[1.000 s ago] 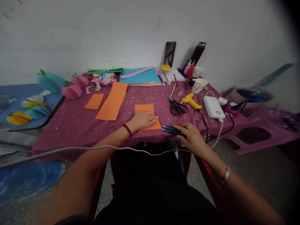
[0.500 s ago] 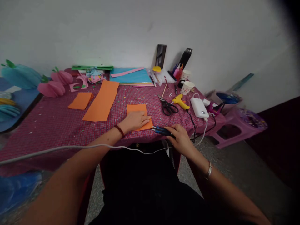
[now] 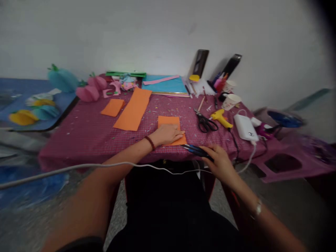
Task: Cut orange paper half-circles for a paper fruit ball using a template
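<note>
**Rectangular orange paper sheet (image 3: 169,120) and slim blue-and-black tool (image 3: 195,150).**

The left grip (image 3: 168,134) lies flat on the sheet, fingers extended, near the edge of the cloth-covered desk (image 3: 86,134). The right grip (image 3: 218,160) is curled around the tool, its tip at the sheet's near edge. Beyond the right grip stand two printed white paper cups (image 3: 231,102), contents indistinct.

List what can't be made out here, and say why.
All in the head view:
- Middle of the orange sheet: hidden under the left hand.
- Grip end of the blue and black tool: hidden by the right hand.
- Print on the front paper cup: too small and blurred.
- White cable: runs out past the left edge.
</note>
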Available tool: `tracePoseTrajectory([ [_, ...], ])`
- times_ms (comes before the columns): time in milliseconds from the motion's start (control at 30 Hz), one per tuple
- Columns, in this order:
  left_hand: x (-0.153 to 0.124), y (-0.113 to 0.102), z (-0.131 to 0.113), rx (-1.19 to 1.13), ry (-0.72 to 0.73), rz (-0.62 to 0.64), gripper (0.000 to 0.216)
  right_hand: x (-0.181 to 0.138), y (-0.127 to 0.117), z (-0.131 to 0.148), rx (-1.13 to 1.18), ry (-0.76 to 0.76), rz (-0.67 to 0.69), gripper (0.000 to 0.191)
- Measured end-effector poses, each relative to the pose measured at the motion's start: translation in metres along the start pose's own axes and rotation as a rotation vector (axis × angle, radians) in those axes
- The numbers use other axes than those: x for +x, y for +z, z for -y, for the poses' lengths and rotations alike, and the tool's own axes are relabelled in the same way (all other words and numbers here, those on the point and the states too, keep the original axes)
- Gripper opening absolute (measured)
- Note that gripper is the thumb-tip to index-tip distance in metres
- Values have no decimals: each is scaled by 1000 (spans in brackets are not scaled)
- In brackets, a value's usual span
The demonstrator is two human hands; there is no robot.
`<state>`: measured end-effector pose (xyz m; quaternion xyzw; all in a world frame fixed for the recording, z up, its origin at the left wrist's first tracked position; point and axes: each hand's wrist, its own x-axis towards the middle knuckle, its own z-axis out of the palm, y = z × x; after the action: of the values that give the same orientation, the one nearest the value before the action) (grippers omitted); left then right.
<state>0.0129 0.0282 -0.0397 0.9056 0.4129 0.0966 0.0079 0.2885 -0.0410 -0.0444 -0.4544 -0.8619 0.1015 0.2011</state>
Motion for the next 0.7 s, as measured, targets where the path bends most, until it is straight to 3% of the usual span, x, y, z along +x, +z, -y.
tracePoseTrajectory([
  [167,-3,-4,-1,-20,-7,-5,47,-6,2,-21,4,-10,7,39],
  [500,-2,0,1,-29,-23,-15,44,4,-4,-31,96,8,44,33],
  [700,-1,1,0,-22,-126,-42,36,10,-3,-32,118,19,29,35],
])
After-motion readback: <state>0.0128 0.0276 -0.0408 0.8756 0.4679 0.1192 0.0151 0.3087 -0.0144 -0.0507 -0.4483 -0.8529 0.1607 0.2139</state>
